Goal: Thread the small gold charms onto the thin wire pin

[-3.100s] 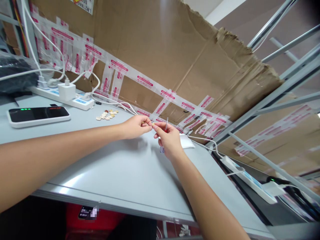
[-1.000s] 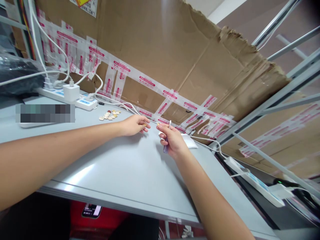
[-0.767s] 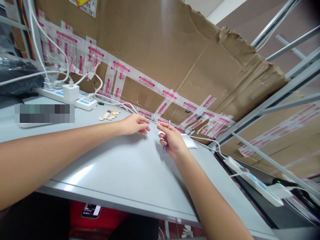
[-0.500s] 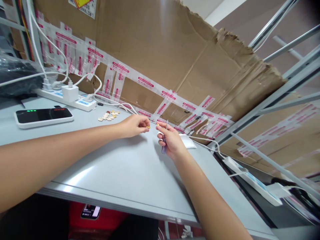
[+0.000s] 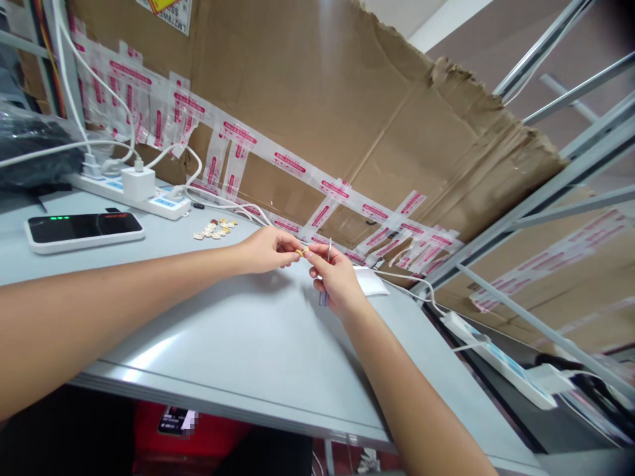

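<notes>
Pinching: the left hand (image 5: 268, 251) has thumb and forefinger closed on a small yellow button (image 5: 299, 252); the right hand (image 5: 340, 279) grips a second yellow button (image 5: 306, 249) the same way.
Thin tool: its purple handle (image 5: 323, 299) sticks out below the right fingers, the shaft standing up past them, all kept within the same grip.
Buttons in hand: both meet at the fingertips, held above the surface (image 5: 223, 344); whether they are fixed together is too small to tell.
Progress: one pair is raised and brought together; with other pieces lying loose, the work looks partly done.
Loose pile: pale, yellow and reddish buttons (image 5: 213, 230) sit on the surface, left of the left fingers and beyond that forearm, untouched.
White packet: it (image 5: 371, 281) lies just right of the right fingers; its contents cannot be seen.
Plastic bag: far left of the fingers, this bag (image 5: 37, 145) wraps something dark, unclear in shape.
</notes>
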### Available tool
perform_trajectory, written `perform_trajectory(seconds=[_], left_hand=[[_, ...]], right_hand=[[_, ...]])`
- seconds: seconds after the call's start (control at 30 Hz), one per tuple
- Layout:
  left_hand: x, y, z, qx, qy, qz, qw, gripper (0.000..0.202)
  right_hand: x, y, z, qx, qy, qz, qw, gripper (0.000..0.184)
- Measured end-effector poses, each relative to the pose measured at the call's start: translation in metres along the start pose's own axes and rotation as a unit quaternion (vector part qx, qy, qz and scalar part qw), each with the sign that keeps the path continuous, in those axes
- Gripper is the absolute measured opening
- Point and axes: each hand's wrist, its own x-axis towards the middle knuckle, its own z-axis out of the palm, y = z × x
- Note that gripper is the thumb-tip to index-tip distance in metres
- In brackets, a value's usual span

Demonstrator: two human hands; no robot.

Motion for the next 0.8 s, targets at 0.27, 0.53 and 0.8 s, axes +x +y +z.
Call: perform_trajectory(seconds=[0.27, 0.53, 0.8], left_hand=[[-0.0011, 0.0039, 0.0024, -0.053, 0.004, -0.015, 0.998, 0.023], [-0.0024, 0.0064, 0.0022, -0.06, -0.001, -0.024, 0.998, 0.031], [-0.0031, 0.0058, 0.0039, -0.068, 0.012, -0.02, 0.997, 0.04]], right_hand=[[0.0011, 0.003, 0.0004, -0.022, 0.009, -0.016, 1.0, 0.037], [0.0023, 0.0063, -0.0001, -0.07, 0.02, -0.05, 0.996, 0.031], [0.0027, 0.006, -0.0024, -0.112, 0.038, -0.064, 0.991, 0.031]])
